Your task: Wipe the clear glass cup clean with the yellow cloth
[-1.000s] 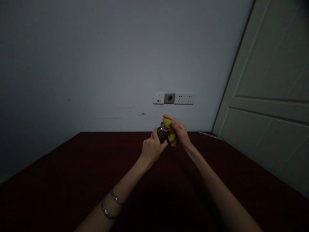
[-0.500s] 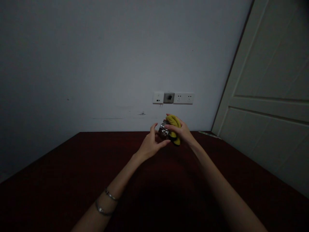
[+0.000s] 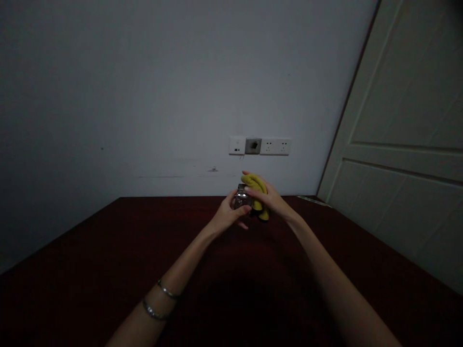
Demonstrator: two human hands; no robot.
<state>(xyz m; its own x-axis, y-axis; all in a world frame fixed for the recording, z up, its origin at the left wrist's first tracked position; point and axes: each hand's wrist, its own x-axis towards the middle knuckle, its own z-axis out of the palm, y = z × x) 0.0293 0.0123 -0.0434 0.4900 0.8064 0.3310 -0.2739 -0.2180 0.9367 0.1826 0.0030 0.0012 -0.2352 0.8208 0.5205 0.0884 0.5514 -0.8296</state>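
Note:
A small clear glass jar (image 3: 243, 198) with a narrower neck is held up between my hands, above the far part of the dark red table. My left hand (image 3: 229, 212) wraps round its lower left side, thumb across the front. In my right hand (image 3: 270, 196) is a bunched yellow cloth (image 3: 256, 183) with a dark edge, pressed against the jar's right side and neck. My right thumb lies at the jar's shoulder. Part of the jar is hidden behind fingers and cloth.
The dark red table (image 3: 144, 250) meets a grey wall (image 3: 162, 96) at its far edge. Wall sockets (image 3: 275, 146) sit just above. A pale panelled door (image 3: 398, 193) stands at the right, with a thin flat strip (image 3: 314, 201) at the table's back right corner.
My left fingers have closed in round the jar from a looser hold. The jar has turned more upright and, with the cloth, shifted slightly left.

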